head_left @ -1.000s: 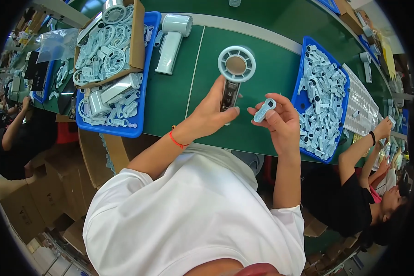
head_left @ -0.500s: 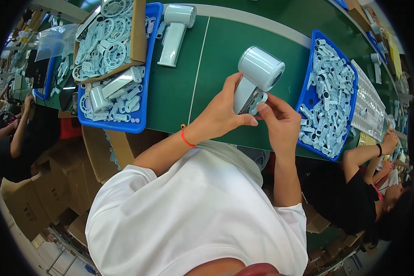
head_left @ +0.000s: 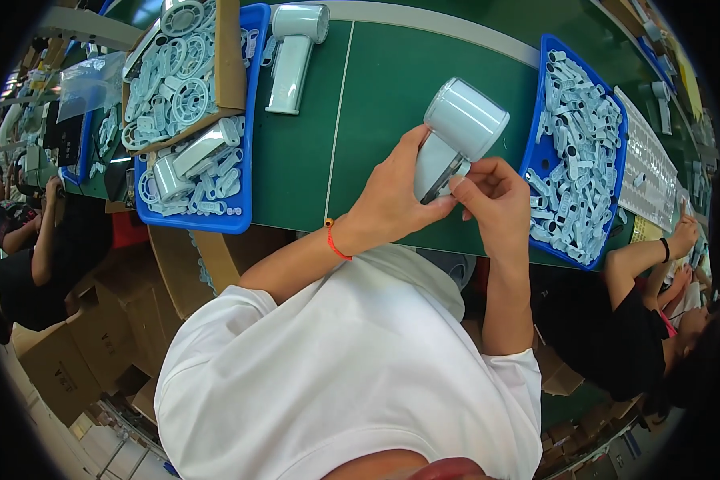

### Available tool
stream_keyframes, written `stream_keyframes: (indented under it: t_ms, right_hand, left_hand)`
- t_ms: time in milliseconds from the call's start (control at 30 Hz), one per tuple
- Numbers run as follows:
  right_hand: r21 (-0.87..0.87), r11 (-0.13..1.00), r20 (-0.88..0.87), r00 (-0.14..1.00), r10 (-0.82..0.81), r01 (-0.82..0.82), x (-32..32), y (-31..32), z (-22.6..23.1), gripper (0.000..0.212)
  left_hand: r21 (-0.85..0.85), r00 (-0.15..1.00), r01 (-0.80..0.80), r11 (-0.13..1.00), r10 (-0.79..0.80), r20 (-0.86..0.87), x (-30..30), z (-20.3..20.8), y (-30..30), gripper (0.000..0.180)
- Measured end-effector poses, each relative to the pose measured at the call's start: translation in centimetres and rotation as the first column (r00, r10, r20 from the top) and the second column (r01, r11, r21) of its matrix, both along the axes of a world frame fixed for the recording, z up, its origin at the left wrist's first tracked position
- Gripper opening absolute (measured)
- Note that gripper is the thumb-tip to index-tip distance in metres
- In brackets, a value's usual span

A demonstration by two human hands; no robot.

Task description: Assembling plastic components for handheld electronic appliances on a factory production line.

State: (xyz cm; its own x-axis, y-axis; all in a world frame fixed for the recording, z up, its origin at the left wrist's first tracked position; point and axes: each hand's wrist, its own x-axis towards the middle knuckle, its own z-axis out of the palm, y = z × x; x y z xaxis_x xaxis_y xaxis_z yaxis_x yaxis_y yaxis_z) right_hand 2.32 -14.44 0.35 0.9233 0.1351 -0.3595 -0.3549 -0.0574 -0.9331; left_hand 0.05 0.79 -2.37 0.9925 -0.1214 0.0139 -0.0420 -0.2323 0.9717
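A glossy pale hair dryer housing (head_left: pixel 466 118), with a fat cylindrical head and a short handle, is held above the green bench. My left hand (head_left: pixel 394 189) wraps round its handle from the left, thumb along the near end. With finger and thumb, my right hand (head_left: pixel 496 200) pinches a small pale plastic piece (head_left: pixel 461 169) against the slot in the handle's side, just below the head. Fingers hide most of that piece, so I cannot tell how deep it sits.
To the right stands a blue tray (head_left: pixel 528 168) of small pale parts, beside a white perforated sheet (head_left: pixel 646 170). At left, another blue tray (head_left: pixel 248 160) carries a cardboard box (head_left: pixel 230 60) and loose parts. A second housing (head_left: pixel 294 60) lies near it. Co-workers sit on both sides.
The housing has turned, so its head's open end faces me less. The small piece, plainly seen beside the slot before, is now closer against the handle and mostly covered by my right fingers.
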Motion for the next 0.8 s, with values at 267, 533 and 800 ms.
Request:
stream_keyframes:
  t_ms: [267, 533, 800]
  right_hand:
    - [-0.032, 0.999, -0.017, 0.999, 0.032, -0.033, -0.05, -0.23, -0.06, 0.02]
    - [-0.045, 0.999, 0.065, 0.998, -0.027, 0.03, -0.32, -0.48, 0.22, 0.022]
    - [-0.091, 0.995, 0.055, 0.997, -0.047, 0.051, -0.66, -0.01, -0.47, 0.018]
  left_hand:
    - [0.094, 0.995, -0.046, 0.995, 0.038, 0.087, -0.08, -0.55, -0.26, 0.074]
    - [0.017, 0.994, 0.054, 0.998, -0.055, 0.093, 0.19, -0.57, -0.22, 0.073]
    - [0.004, 0.997, 0.045, 0.999, -0.044, -0.058, -0.05, 0.19, -0.36, 0.069]
